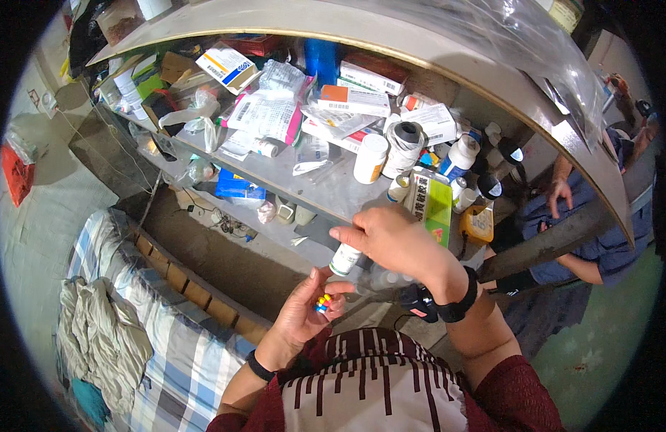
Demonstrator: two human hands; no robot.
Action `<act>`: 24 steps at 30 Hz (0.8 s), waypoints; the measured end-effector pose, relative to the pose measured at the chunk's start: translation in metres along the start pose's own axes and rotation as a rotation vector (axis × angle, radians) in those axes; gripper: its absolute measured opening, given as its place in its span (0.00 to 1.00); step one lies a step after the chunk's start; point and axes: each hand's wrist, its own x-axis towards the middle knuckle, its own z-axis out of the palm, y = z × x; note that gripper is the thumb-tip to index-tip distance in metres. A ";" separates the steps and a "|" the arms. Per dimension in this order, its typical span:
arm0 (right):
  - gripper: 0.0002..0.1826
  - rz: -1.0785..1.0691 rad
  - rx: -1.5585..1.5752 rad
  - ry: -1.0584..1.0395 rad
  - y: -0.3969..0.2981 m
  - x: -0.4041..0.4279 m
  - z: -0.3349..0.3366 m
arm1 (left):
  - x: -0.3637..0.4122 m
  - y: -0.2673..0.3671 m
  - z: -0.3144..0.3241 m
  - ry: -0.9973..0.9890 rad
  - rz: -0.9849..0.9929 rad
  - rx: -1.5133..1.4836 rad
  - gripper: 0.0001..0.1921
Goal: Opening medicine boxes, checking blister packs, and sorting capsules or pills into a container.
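My left hand (303, 310) is cupped below the shelf edge, its palm turned up. Several small colourful capsules (322, 302) in yellow, red and blue lie in it, against the curled fingers. Just above it, my right hand (389, 237) grips a small white pill bottle (344, 260) by its upper end. The bottle is tilted, and its lower end is close to the left fingertips; whether they touch it I cannot tell. My right fingers hide the bottle's top, so I cannot see if it is capped.
A cluttered shelf (333, 186) holds medicine boxes (354, 100), a white tub (371, 158), a spool of white twine (403, 148) and a green-and-white carton (433, 202). A wooden board (365, 43) overhangs it. A checked-cloth bed (171, 345) lies left. Another person's hand (560, 197) shows right.
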 end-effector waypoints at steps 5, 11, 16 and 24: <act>0.20 -0.096 -0.169 0.015 -0.006 -0.015 0.042 | 0.000 -0.007 -0.005 0.094 0.094 0.021 0.21; 0.13 -0.380 0.109 0.039 0.016 -0.027 0.071 | -0.014 -0.005 -0.014 0.072 -0.046 -0.109 0.22; 0.15 -0.353 0.396 0.019 0.013 -0.035 0.064 | -0.018 -0.003 -0.019 0.118 -0.079 -0.117 0.21; 0.12 -0.483 0.115 -0.077 0.014 -0.043 0.065 | -0.016 -0.007 -0.021 0.213 -0.161 -0.101 0.23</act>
